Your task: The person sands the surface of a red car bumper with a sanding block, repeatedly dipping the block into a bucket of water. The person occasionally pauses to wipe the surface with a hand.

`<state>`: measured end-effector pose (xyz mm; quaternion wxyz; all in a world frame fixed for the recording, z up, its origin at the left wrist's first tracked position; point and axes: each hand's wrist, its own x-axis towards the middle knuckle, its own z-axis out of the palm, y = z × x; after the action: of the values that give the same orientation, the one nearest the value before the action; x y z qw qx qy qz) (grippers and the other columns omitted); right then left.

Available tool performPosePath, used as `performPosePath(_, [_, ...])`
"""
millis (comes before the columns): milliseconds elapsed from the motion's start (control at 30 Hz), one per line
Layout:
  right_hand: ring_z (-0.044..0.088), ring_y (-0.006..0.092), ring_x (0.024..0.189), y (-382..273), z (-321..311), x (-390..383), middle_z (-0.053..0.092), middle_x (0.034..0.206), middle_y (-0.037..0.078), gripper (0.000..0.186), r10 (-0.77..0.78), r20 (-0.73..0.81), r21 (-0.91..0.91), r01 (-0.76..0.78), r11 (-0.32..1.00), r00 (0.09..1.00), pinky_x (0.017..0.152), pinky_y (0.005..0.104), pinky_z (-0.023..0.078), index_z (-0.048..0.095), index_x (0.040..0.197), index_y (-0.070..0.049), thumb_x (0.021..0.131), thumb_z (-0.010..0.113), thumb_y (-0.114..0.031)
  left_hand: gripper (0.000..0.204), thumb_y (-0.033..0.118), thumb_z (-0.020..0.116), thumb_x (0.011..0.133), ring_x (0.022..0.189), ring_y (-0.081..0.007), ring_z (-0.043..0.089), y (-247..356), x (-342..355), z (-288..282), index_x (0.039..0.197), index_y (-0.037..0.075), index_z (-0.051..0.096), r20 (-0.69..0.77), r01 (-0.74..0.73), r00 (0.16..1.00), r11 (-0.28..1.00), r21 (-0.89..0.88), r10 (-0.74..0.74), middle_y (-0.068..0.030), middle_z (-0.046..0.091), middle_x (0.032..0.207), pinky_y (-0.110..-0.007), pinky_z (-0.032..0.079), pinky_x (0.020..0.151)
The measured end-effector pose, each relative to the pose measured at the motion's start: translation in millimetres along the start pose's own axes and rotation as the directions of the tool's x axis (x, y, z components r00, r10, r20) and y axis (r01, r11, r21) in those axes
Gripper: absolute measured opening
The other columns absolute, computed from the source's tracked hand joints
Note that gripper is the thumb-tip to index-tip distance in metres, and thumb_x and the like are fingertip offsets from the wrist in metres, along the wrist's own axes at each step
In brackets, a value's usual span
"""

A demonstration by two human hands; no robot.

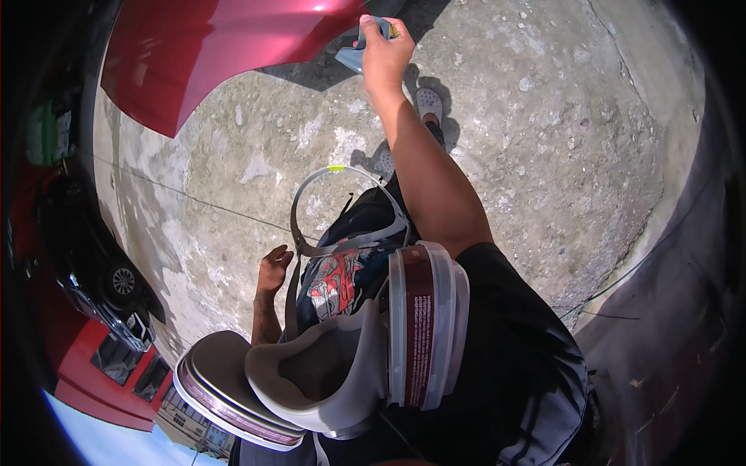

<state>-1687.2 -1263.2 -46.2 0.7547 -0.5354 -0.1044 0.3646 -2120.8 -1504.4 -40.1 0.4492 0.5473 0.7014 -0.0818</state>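
Observation:
My right hand (382, 48) grips a blue-grey sheet (350, 59), with something small and yellowish by the fingers, at the lower edge of a glossy red car panel (194, 46). My left hand (273, 268) hangs low at my side, fingers loosely curled and apart, with nothing visible in it. A grey half-mask respirator (318, 365) with two wide filter cartridges hangs at my chest, its head strap (336, 169) looping forward between my arms.
Rough concrete ground (559, 147) lies below, with my feet in light perforated clogs (429, 102) and a thin cable (210, 203) running across it. At the left rim stand a black car (89, 241) and a red vehicle (93, 380).

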Motion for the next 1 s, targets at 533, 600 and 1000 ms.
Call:
performPosePath(533, [0.056, 0.011, 0.053, 17, 16, -21, 0.06, 0.065, 0.004, 0.02, 0.072, -0.003, 0.049, -0.072, 0.996, 0.997, 0.05, 0.0292, 0.045, 0.057, 0.083, 0.001, 0.083, 0.072, -0.013, 0.043, 0.023, 0.066, 0.089, 0.106, -0.0299, 0.065, 1, -5, 6, 0.12, -0.006, 0.06, 0.005, 0.02, 1.0, 0.997, -0.07, -0.02, -0.0235, 0.067, 0.111, -0.035, 0.05, 0.09])
performPosePath(600, [0.056, 0.0118, 0.054, 28, 17, -26, 0.06, 0.065, 0.005, 0.022, 0.081, 0.029, -0.017, -0.081, 0.997, 0.996, 0.051, 0.03, 0.045, 0.058, 0.083, 0.001, 0.082, 0.073, -0.015, 0.043, 0.023, 0.066, 0.089, 0.106, -0.0298, 0.065, -21, -2, 6, 0.12, -0.006, 0.06, 0.012, 0.016, 1.0, 0.989, -0.145, -0.014, -0.0236, 0.067, 0.111, -0.035, 0.051, 0.089])
performPosePath(1000, [0.054, 0.0103, 0.062, 32, 12, -32, 0.061, 0.067, 0.004, 0.021, 0.106, 0.068, -0.021, -0.105, 0.994, 0.992, 0.059, 0.03, 0.045, 0.061, 0.081, 0.003, 0.08, 0.073, -0.015, 0.044, 0.025, 0.067, 0.089, 0.106, -0.0311, 0.065, -8, -11, 1, 0.12, -0.006, 0.06, 0.018, 0.049, 0.999, 0.996, -0.069, -0.048, -0.0243, 0.066, 0.113, -0.036, 0.05, 0.089])
